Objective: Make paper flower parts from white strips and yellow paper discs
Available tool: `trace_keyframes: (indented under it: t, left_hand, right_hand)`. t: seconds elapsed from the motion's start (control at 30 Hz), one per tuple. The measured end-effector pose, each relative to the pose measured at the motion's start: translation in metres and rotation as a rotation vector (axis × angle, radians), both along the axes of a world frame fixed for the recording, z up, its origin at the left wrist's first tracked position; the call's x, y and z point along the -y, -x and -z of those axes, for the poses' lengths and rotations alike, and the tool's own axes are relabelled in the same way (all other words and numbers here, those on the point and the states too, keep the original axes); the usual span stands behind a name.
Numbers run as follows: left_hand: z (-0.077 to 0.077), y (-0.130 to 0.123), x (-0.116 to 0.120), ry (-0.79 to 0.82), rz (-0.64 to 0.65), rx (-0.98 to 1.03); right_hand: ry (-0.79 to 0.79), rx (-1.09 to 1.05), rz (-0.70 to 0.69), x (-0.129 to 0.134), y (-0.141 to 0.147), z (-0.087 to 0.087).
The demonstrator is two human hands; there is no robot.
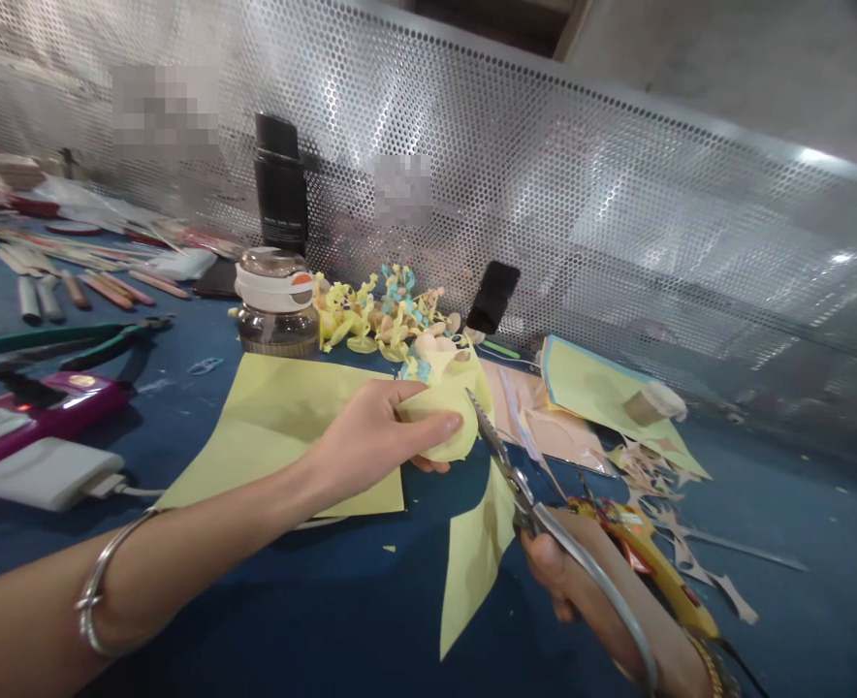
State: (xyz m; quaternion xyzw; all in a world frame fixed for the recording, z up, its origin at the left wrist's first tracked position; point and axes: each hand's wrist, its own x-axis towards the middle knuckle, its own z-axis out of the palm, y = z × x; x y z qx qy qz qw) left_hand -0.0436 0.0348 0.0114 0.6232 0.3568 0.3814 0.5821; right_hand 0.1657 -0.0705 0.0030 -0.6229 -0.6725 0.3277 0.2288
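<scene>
My left hand (392,427) pinches a yellow sheet piece (439,412) with a rounded edge between thumb and fingers. From it a long yellow strip (476,557) hangs down over the blue table. My right hand (566,557) is wrapped round the handles of metal scissors (516,480), whose blades point up and left and touch the right edge of the piece. Behind my left wrist a large yellow sheet (275,407) lies flat. Small yellow, blue and peach flower-like pieces (370,315) are clustered beyond my hands.
A jar (275,310), black bottle (281,194) and phone (493,296) stand near the perforated metal screen (618,223). Pliers (86,339) and a purple power strip (65,412) lie left. At right are a yellow tool (653,562), scraps (682,543) and more sheets (603,388).
</scene>
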Motion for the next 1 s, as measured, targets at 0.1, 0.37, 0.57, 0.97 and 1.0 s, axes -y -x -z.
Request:
trace_keyframes:
  t: [0.1,0.37,0.57,0.97,1.0]
  left_hand:
    - [-0.0017,0.0004,-0.0003,0.008,-0.028,-0.022]
    - [0.0016,0.0002,-0.0022,0.026,-0.030,0.000]
    - [0.0009,-0.0012,0.0001,0.017,-0.032,0.052]
    - [0.0041,-0.0024,0.0027,0.044,0.000,0.077]
    - [0.0041,-0.0027,0.0031,0.048,0.011,0.068]
  right_hand:
    - [0.030,0.012,0.026,-0.0015,0.0027,-0.0029]
    - [0.039,-0.019,0.016,0.0012,-0.0025,0.0025]
    - [0.029,-0.060,0.010,0.0010,-0.0002,0.0034]
    - [-0.014,-0.130,-0.107,-0.0013,-0.0002,0.0029]
    - [-0.026,-0.128,-0.114,-0.0013,0.0000,0.0023]
